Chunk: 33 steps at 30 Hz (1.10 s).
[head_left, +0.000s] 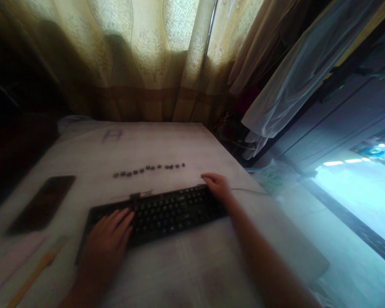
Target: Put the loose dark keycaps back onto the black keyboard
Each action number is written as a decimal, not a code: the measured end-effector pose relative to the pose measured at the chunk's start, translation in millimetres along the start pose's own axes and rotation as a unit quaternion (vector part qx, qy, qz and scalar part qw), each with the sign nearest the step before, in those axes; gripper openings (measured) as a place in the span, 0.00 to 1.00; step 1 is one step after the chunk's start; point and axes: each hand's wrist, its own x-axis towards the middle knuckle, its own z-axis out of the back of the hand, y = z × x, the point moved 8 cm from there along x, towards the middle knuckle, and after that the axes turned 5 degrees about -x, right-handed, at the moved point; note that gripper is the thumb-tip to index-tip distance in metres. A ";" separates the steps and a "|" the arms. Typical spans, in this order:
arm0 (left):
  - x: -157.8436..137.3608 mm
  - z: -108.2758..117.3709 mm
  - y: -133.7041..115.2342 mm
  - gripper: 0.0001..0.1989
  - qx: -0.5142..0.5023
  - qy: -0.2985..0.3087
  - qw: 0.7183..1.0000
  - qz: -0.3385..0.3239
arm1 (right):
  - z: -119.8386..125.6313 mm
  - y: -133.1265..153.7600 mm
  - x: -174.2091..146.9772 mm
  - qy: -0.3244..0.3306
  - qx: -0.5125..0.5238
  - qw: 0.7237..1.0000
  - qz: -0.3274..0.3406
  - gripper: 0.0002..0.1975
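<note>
Pale and flat, one big surface sits in a dim room. Close by on the left is a thin stick, orange along its handle, and next to it lies a flat pink thing. Both are blurry. The left hand lies on the left end of a black keyboard. Its grip is apart, with the fingers stretched out over the keys. The keyboard sits a bit tilted across the middle of the surface. The right hand is at the far right corner of it, with the fingertips just past the back edge. I cannot tell if that grip is together or holding something. A thin cord runs off to the right from there. Left of the keyboard is a dark flat slab, like a phone. Behind the keyboard, small dark bits make a wobbly row. Farther back is a purple mark like an H. Last comes a yellow curtain with light shining through.
</note>
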 end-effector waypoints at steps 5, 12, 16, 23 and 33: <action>-6.0 21.8 51.8 0.21 0.003 -0.009 0.994 0.108 | 0.1 -5.0 19.8 0.039 -0.093 0.995 -0.025 0.12; -30.3 25.2 100.2 0.23 -0.055 0.001 0.962 0.266 | -17.8 -0.5 26.7 0.104 -0.173 0.979 -0.043 0.14; -39.8 11.0 107.8 0.24 -0.149 -0.018 0.922 0.356 | -29.7 -1.5 31.3 0.139 -0.214 0.965 -0.054 0.13; -37.1 -0.3 92.5 0.25 -0.239 -0.060 0.900 0.360 | -42.6 -5.6 50.7 0.185 -0.260 0.946 -0.057 0.13; -47.2 -4.1 103.0 0.24 -0.229 -0.045 0.889 0.393 | -62.3 1.7 75.1 0.216 -0.241 0.946 -0.031 0.11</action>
